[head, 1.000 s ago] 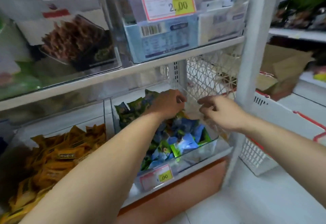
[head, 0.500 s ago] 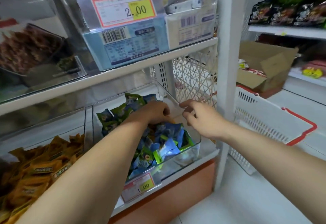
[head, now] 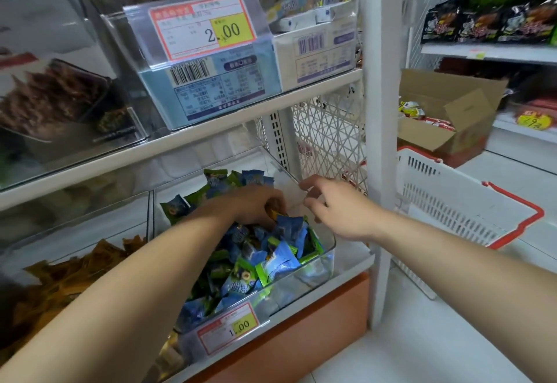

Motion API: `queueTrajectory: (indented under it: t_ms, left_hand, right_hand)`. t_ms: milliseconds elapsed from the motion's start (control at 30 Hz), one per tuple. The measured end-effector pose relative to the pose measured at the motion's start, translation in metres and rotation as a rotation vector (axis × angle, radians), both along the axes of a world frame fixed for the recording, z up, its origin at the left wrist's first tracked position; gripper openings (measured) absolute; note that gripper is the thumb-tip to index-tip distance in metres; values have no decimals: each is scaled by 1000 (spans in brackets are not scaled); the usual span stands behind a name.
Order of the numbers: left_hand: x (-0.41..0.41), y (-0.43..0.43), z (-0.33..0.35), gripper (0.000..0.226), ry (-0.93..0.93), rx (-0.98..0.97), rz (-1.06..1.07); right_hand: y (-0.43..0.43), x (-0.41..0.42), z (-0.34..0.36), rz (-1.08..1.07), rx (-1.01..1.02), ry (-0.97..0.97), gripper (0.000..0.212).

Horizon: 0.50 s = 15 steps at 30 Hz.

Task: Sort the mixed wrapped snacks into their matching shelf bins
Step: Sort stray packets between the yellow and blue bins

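Observation:
A clear bin (head: 331, 251) on the bottom shelf holds a heap of blue and green wrapped snacks (head: 272, 263). My left hand (head: 254, 205) is down in the back of this heap, fingers curled around a small orange-yellow wrapped snack (head: 272, 213) that only just shows. My right hand (head: 337, 206) hovers at the bin's right wall, thumb and forefinger a little apart, holding nothing. To the left, a second clear bin holds orange wrapped snacks (head: 75, 274).
A price tag (head: 229, 330) reading 1.00 hangs on the bin's front. The white shelf post (head: 376, 141) stands just right of my right hand. Beyond it are a white basket with red handles (head: 452, 211) and an open cardboard box (head: 452, 117). Boxed goods fill the shelf above.
My left hand has dug lower into the blue and green heap and closed on an orange piece. My right hand has stayed by the bin's right wall. The view has shifted right.

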<state>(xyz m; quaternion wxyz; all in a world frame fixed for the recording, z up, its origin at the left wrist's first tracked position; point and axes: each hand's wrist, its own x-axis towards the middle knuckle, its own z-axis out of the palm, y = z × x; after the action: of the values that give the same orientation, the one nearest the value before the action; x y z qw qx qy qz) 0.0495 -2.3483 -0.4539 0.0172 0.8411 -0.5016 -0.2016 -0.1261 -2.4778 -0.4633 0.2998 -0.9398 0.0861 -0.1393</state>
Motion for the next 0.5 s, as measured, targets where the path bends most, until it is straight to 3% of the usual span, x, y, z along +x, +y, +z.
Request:
queueTrajectory:
  t_ms: [267, 367, 500]
  left_hand:
    - [1, 34, 33, 26, -34, -447, 192]
    - [-13, 52, 50, 27, 82, -547, 212]
    - [-39, 69, 57, 34, 249, -719, 232]
  right_hand:
    - [0, -3, 7, -16, -63, 45, 43]
    - [7, -3, 17, -102, -93, -59, 51]
    - [28, 2, 34, -57, 82, -230, 47]
